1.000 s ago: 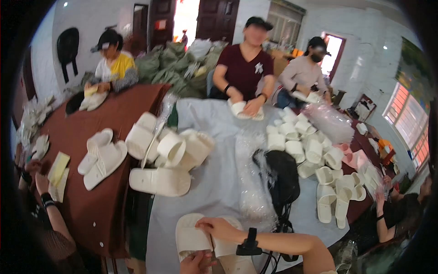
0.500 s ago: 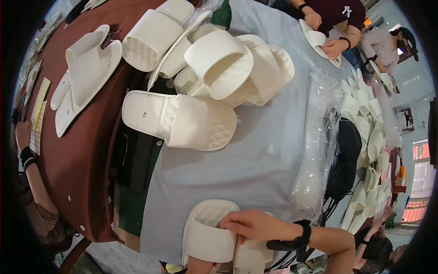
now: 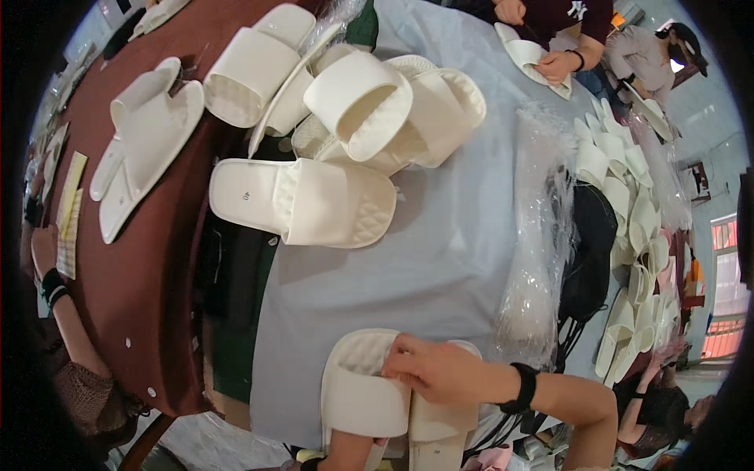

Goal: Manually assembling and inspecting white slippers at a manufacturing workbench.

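Note:
Near the bottom edge lies a pair of off-white slippers on grey-blue cloth (image 3: 440, 282). My left hand (image 3: 351, 449) reaches under the strap of the left slipper (image 3: 365, 404); its fingers are hidden inside. Above that strap's right upper edge, my right hand (image 3: 428, 367) has its fingers curled and pressed together at the opening. Whatever they may pinch there is hidden. The right slipper (image 3: 444, 416) lies beneath my right hand and wrist. A black band (image 3: 521, 388) circles my right wrist.
Ahead lie a loose slipper (image 3: 338, 204) and a slipper heap (image 3: 361, 102). A brown covered surface (image 3: 157, 298) is on the left. Clear plastic wrap (image 3: 534, 259), a black bag (image 3: 589, 243) and slipper rows (image 3: 644, 212) lie right. A co-worker's hand (image 3: 558, 67) holds a slipper far right.
My right fingers have shifted slightly upward to the strap's edge. The pair has moved a little up and to the right in view. The far co-worker's hands have moved slightly on their slipper.

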`<state>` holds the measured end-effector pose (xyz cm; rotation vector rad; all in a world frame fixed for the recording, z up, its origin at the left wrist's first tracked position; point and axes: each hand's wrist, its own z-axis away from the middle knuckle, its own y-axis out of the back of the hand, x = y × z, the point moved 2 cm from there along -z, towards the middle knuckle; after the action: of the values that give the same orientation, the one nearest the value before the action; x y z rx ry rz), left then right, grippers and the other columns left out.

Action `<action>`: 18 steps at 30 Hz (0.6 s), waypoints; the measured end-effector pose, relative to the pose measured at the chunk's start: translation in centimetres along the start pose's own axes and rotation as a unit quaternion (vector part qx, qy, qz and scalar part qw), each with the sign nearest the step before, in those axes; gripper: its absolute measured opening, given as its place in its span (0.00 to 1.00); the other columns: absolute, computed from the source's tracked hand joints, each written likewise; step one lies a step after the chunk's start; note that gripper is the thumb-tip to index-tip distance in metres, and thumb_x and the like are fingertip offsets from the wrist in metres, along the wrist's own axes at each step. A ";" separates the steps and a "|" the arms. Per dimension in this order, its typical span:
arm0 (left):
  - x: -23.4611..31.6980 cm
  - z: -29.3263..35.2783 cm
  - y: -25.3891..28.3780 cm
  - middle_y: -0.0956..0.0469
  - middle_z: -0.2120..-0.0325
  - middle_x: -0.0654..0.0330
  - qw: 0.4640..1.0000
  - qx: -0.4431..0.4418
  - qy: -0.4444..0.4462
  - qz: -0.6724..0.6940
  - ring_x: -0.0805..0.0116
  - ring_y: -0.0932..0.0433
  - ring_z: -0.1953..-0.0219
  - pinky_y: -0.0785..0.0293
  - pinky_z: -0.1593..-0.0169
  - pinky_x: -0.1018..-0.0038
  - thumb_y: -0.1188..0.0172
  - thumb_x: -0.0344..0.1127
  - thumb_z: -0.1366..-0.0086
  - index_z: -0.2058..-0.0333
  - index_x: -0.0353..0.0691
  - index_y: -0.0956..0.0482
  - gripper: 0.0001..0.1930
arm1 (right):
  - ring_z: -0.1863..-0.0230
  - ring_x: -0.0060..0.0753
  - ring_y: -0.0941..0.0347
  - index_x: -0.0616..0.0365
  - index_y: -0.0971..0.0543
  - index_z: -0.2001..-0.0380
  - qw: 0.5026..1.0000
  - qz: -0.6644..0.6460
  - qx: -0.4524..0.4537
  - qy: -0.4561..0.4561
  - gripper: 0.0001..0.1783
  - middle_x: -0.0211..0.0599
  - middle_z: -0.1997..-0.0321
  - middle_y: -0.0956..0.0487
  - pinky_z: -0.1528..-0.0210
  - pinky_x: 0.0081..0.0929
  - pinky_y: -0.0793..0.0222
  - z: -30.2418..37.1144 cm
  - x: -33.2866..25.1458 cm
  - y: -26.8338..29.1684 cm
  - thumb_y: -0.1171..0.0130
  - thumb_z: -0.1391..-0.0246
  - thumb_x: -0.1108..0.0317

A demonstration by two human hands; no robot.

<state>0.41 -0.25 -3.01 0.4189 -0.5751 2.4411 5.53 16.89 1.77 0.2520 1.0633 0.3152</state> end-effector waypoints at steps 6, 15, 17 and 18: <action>-1.1 2.4 0.3 0.28 0.76 0.62 0.980 -0.033 -0.190 -0.055 0.78 0.31 0.79 0.36 0.79 0.81 0.49 0.27 0.41 0.69 0.37 0.28 0.02 | 0.67 0.45 0.29 0.54 0.25 0.66 0.981 0.064 0.155 0.093 0.07 0.34 0.66 0.24 0.67 0.34 0.32 0.3 1.3 -0.8 0.49 0.48 0.66; -1.0 1.8 -0.5 0.29 0.81 0.64 0.966 -0.018 -0.258 -0.015 0.79 0.32 0.81 0.42 0.81 0.82 0.52 0.31 0.39 0.72 0.38 0.29 0.05 | 0.80 0.12 0.36 0.56 0.23 0.62 0.970 -0.208 0.106 -0.060 0.12 0.22 0.78 0.28 0.79 0.13 0.42 0.3 0.4 -2.0 0.52 0.43 0.61; -2.0 -0.1 0.3 0.29 0.81 0.64 0.951 -0.048 -0.304 -0.023 0.79 0.33 0.82 0.43 0.81 0.82 0.52 0.31 0.40 0.73 0.38 0.30 0.05 | 0.81 0.12 0.36 0.54 0.23 0.62 0.973 -0.179 0.115 -0.084 0.12 0.22 0.79 0.28 0.80 0.12 0.44 0.6 -0.6 -2.0 0.51 0.43 0.61; -2.3 -0.4 0.3 0.29 0.81 0.64 0.937 -0.082 -0.338 -0.032 0.79 0.34 0.83 0.44 0.82 0.81 0.52 0.31 0.40 0.73 0.38 0.30 0.05 | 0.81 0.12 0.36 0.54 0.24 0.62 0.974 -0.175 0.119 -0.076 0.12 0.22 0.80 0.29 0.80 0.13 0.43 0.7 -0.3 -2.0 0.51 0.43 0.61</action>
<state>1.96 -1.38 -4.40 1.2014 -1.0168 2.1263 6.29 14.90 1.63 0.2916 0.9727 -0.1480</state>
